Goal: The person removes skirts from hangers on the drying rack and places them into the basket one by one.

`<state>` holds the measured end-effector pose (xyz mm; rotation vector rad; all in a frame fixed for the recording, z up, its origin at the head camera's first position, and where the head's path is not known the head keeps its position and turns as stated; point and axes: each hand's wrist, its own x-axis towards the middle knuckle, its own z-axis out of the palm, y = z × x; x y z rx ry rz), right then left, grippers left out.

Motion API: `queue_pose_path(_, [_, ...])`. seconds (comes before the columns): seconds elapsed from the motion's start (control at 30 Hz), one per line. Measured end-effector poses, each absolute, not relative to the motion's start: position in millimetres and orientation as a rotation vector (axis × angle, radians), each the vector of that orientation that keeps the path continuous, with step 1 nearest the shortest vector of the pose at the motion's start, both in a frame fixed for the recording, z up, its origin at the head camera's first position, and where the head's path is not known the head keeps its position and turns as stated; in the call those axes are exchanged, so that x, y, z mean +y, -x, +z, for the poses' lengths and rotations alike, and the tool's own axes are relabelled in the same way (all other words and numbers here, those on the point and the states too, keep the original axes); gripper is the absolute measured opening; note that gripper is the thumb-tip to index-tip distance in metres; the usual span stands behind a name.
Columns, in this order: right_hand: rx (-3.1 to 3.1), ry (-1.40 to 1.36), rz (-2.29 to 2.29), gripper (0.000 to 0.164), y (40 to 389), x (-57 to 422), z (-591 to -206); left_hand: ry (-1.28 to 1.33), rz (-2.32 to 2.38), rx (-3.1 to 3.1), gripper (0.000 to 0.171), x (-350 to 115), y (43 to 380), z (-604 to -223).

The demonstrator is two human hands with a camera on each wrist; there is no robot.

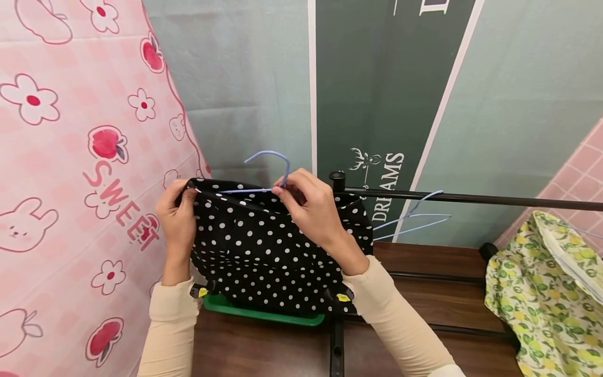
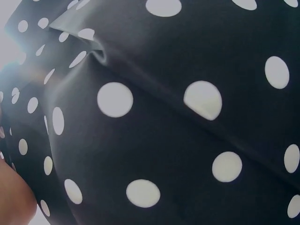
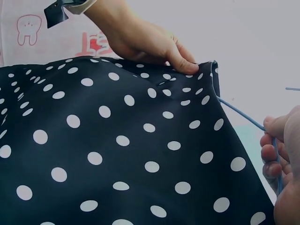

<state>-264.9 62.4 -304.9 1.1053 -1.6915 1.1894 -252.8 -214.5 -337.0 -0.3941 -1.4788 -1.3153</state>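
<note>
A black garment with white polka dots (image 1: 264,246) hangs spread between the hands, its top opening gaping upward. My left hand (image 1: 178,214) pinches the left end of the top edge between thumb and fingers; the right wrist view also shows this left hand (image 3: 145,47). With my right hand (image 1: 313,207) I grip a light blue clothes hanger (image 1: 266,153) just below its hook, which points up and left. One arm of the hanger (image 3: 241,112) runs into the opening. Garment cloth (image 2: 154,136) fills most of the left wrist view. The hanger's lower part is hidden inside the garment.
A black rail (image 1: 471,198) extends rightward behind the garment, with another blue hanger (image 1: 414,222) on it. A lemon-print cloth (image 1: 546,293) hangs at right. Beneath the garment shows a green tray's rim (image 1: 268,315). A pink printed curtain (image 1: 85,209) stands close at left.
</note>
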Motion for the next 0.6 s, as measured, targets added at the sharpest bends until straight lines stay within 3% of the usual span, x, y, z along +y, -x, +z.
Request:
queue_pose_path(0.27, [-1.732, -1.076, 1.201, 0.005, 267.2, 65.4, -308.5, 0.374, -1.322, -1.511, 0.008, -215.8, 255.1, -343.5])
queue_pose_path(0.6, [-1.770, -1.051, 1.178, 0.005, 270.7, 67.9, -311.8, 0.352, -1.323, -1.571, 0.012, -216.4, 255.9, -346.6])
